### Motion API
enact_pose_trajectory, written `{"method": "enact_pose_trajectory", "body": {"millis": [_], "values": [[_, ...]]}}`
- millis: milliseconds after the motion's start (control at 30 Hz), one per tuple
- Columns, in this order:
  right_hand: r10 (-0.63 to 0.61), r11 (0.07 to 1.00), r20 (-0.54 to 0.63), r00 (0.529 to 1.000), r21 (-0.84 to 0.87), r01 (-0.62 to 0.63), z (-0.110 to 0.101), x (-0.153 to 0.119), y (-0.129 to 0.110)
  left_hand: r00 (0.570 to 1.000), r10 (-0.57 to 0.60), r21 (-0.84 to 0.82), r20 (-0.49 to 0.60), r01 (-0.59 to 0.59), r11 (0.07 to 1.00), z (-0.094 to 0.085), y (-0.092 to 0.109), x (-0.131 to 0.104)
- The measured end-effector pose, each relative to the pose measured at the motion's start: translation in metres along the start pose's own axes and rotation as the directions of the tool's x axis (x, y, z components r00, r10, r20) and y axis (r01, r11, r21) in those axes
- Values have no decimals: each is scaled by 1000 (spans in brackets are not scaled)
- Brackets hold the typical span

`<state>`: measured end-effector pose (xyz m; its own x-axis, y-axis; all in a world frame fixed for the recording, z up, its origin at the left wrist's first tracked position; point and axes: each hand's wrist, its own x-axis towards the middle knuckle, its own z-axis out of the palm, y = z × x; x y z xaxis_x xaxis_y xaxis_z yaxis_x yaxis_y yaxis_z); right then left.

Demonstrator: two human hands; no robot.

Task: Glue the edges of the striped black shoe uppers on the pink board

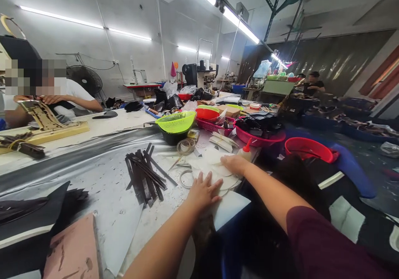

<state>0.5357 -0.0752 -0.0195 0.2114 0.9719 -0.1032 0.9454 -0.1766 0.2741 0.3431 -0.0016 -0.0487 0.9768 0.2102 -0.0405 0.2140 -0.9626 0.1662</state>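
Observation:
My left hand [205, 191] lies with its fingers spread on a loose stack of thin white rounded pieces [229, 182] at the table's near edge. My right hand [235, 164] is at the far side of the stack, its fingers together and closed on the edge of a white piece; its fingertips are partly hidden. Just beyond it stands a white bottle with a red nozzle [246, 149]. Scissors [183, 175] lie left of the stack, close to my left hand's fingers. A roll of tape [186, 146] is a little farther off.
Dark strips [146, 175] lie in a heap on the table [115, 220]. Beyond are a green basket [176, 123] and a pink basin [262, 133] of black pieces. Black sheets [34, 216] and a pinkish board [73, 250] lie at left. A person sits across the table.

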Motion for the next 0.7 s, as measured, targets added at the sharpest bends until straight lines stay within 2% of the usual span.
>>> {"method": "enact_pose_trajectory", "body": {"millis": [133, 267, 367, 400, 467, 500, 533, 567, 600, 633, 700], "values": [[73, 997, -14, 997, 17, -72, -4, 6, 0, 1000, 5, -35, 6, -5, 999, 1, -3, 8], [170, 984, -115, 979, 69, -163, -8, 11, -7, 1000, -8, -77, -8, 7, 997, -2, -2, 10], [296, 954, -244, 923, 122, -273, -33, 11, 6, 999, -22, -141, -29, 17, 990, -2, 1, 11], [359, 933, -283, 889, 138, -333, -48, 9, 15, 999, -30, -173, -40, 22, 985, -2, 2, 11], [480, 877, -431, 764, 202, -437, -85, 1, 33, 995, -56, -255, -77, 35, 966, -1, 1, 13], [514, 854, -535, 670, 247, -458, -105, -6, 40, 992, -73, -304, -101, 39, 952, -1, 0, 14], [508, 853, -679, 530, 309, -421, -122, -14, 43, 987, -94, -359, -128, 42, 932, -2, -2, 15], [471, 870, -777, 417, 333, -364, -136, -23, 41, 979, -121, -419, -161, 43, 907, -5, -3, 15], [423, 894, -836, 351, 321, -312, -145, -33, 33, 967, -157, -481, -201, 42, 876, -9, -3, 14], [370, 918, -864, 340, 285, -275, -149, -43, 20, 949, -200, -541, -243, 39, 840, -15, -2, 12], [267, 958, -862, 430, 187, -219, -141, -62, -20, 899, -291, -653, -328, 7, 757, -31, 5, 2]]}}
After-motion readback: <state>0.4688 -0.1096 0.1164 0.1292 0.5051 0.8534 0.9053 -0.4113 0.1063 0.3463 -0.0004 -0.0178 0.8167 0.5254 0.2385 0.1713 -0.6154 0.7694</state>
